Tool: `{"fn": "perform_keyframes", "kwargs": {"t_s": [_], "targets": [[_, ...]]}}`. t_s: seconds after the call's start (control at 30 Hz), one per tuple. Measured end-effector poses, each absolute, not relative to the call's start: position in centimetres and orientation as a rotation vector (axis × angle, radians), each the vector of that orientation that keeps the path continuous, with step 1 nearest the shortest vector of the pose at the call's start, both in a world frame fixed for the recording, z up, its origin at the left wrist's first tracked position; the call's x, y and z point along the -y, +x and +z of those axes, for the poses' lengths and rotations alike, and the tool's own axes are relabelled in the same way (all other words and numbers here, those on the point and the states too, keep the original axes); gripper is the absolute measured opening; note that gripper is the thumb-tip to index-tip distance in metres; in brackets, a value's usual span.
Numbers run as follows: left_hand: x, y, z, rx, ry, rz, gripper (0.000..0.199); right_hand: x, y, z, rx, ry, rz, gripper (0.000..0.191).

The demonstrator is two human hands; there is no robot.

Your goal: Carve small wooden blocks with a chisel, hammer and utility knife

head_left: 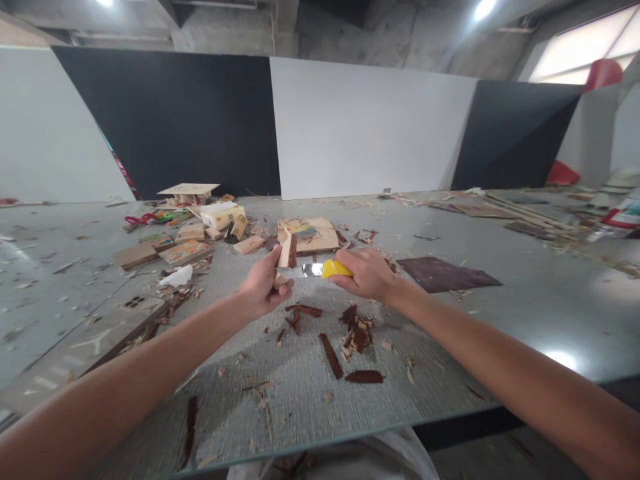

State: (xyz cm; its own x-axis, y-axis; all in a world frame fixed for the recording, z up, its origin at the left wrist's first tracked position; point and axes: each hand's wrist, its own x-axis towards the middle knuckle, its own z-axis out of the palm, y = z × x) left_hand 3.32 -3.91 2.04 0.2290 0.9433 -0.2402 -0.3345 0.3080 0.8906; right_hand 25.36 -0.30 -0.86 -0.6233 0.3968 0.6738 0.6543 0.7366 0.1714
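Observation:
My right hand (pixel 367 272) is closed around the yellow handle of a knife (pixel 336 269). Its shiny blade points left and meets a small wood block (pixel 289 249), which shows pale wood and a dark reddish-brown side. My left hand (pixel 263 283) grips that block, with the thumb near the blade's far end. A curled pale strip rises at the top of the block. Below both hands lie dark brown shavings (pixel 330 357) and a small heap of chips (pixel 357 333). Just behind the hands is a flat wooden board (pixel 310 235) with a coloured picture on it.
To the left lie wood blocks (pixel 185 252), a yellowish packet (pixel 223 215), a crumpled white tissue (pixel 177 276) and a phone (pixel 140 303). A dark brown sheet (pixel 447 274) lies on the right. The glass-like table edge (pixel 300 445) is close to me. Panels (pixel 370 133) stand behind.

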Motion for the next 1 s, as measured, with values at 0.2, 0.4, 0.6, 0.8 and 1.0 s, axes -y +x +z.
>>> {"fn": "perform_keyframes", "kwargs": {"t_s": [0.2, 0.4, 0.6, 0.8, 1.0], "targets": [[4.2, 3.9, 2.5, -1.007, 0.741, 0.987, 0.032, -0.1, 25.0, -1.2, 2.339, -0.778, -0.505, 0.058], [4.4, 2.4, 2.7, -0.671, 0.904, 1.033, 0.036, -2.3, 29.2, -0.4, 2.072, -1.304, -0.248, 0.049], [3.7, 1.7, 3.1, -0.751, 0.910, 1.130, 0.040, -3.5, 31.2, 0.7, 1.758, -1.349, -0.244, 0.042], [2.9, 2.4, 2.4, -0.958, 0.915, 1.250, 0.032, 0.1, 26.2, 0.5, 2.064, -1.091, 0.109, 0.040], [3.3, 3.4, 1.1, -1.012, 1.097, 1.327, 0.034, 4.5, 21.9, 1.1, 2.024, -0.959, 0.576, 0.039]]}}
